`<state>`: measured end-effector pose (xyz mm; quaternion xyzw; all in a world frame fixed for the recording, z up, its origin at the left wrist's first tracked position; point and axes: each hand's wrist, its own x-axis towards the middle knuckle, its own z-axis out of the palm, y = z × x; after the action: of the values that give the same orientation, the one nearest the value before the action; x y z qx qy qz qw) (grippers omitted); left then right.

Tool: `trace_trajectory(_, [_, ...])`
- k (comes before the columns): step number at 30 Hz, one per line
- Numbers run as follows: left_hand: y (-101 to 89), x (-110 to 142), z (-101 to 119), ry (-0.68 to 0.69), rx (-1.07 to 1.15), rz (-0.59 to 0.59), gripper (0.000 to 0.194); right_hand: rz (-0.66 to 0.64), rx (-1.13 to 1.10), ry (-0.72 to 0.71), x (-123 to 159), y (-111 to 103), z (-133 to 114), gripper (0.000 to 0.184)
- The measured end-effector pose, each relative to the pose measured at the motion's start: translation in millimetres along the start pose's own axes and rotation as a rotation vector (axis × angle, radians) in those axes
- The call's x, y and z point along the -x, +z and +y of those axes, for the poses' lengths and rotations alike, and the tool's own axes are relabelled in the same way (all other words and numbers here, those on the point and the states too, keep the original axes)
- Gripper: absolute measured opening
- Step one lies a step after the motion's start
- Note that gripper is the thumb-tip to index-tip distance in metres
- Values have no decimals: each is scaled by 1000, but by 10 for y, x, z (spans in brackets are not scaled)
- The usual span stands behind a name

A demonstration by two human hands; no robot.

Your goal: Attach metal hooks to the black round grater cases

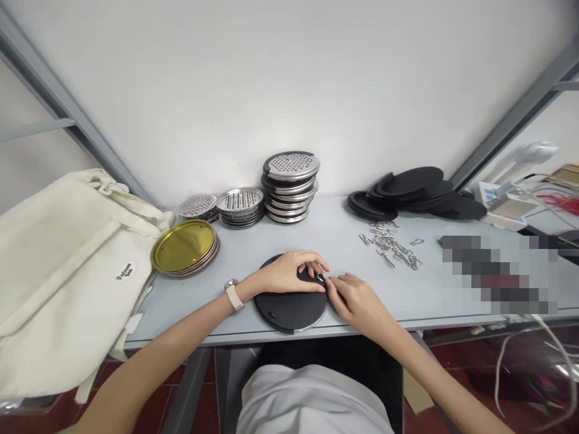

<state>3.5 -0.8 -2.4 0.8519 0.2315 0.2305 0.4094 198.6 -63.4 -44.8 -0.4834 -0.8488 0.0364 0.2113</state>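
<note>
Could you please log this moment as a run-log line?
left hand: on round black disc | right hand: fingers on small silver metal clip

Round black disc [284, 313], lying flat, metal clip [321, 278]

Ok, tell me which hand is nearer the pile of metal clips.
Right hand: it sits at the edge of the black disc, in front of and left of the metal clips. The left hand rests on the disc, farther from them.
</note>
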Motion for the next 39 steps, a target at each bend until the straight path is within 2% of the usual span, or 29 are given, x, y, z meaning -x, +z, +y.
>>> trace_trajectory(9, [-4,-4,4,-72,63,-39,32,-9,-29,4,15,-34,-1,39])
trace_trajectory(25, [-21,0,15,-45,66,-47,30,-18,-176,57,-6,-71,-8,39])
trace_trajectory(39, [-22,-2,20,-38,62,-49,29,4,-232,40,-4,-80,4,38])
